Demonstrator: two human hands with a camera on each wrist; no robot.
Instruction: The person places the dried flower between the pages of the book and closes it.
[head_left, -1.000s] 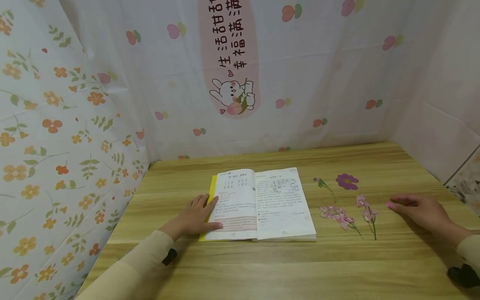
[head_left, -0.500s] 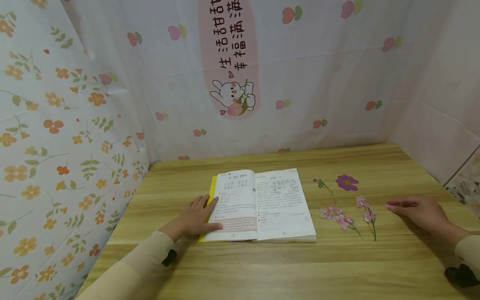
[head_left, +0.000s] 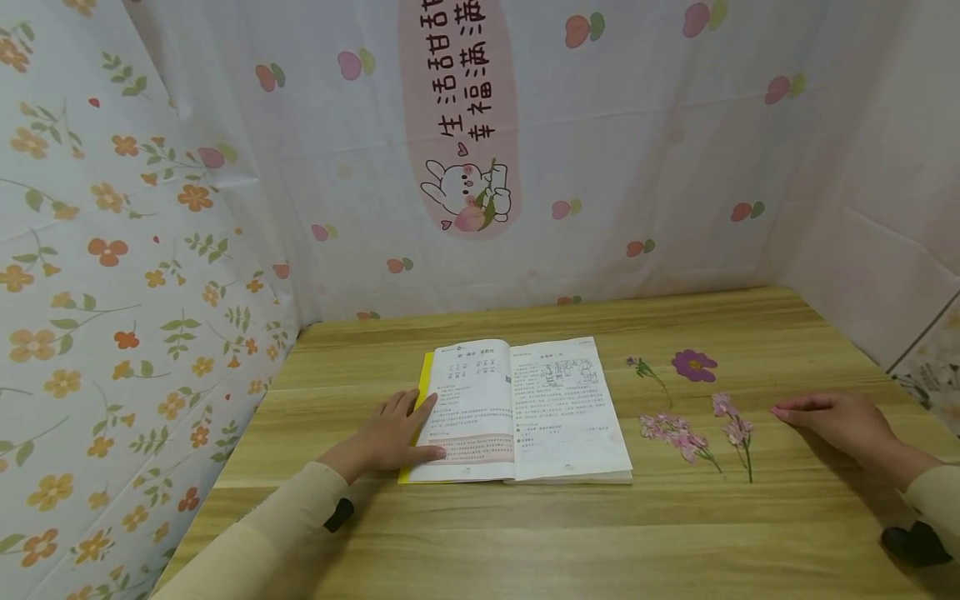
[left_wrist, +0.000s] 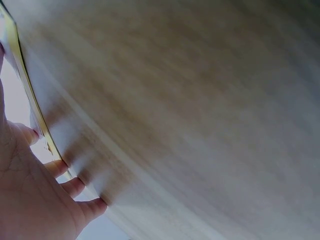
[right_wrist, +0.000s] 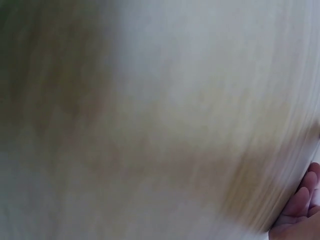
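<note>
An open book with a yellow cover edge lies on the wooden table. My left hand rests along its left edge, thumb and index finger over the page. In the left wrist view, the other fingertips of the left hand reach past the yellow edge onto the table. My right hand pinches a small bright-pink thing between thumb and index finger, close over the table; its kind cannot be made out. Left of it lie two pink flower sprigs, a purple flower and a small purple-budded sprig.
The wooden table reaches back to a white curtain printed with small fruits and a rabbit. A flowered cloth hangs along the left side, and a pale wall stands at the right.
My right hand shifts very slightly and its fingertips turn a little, so less of the pink thing shows. The left hand, book and flowers stay put.
</note>
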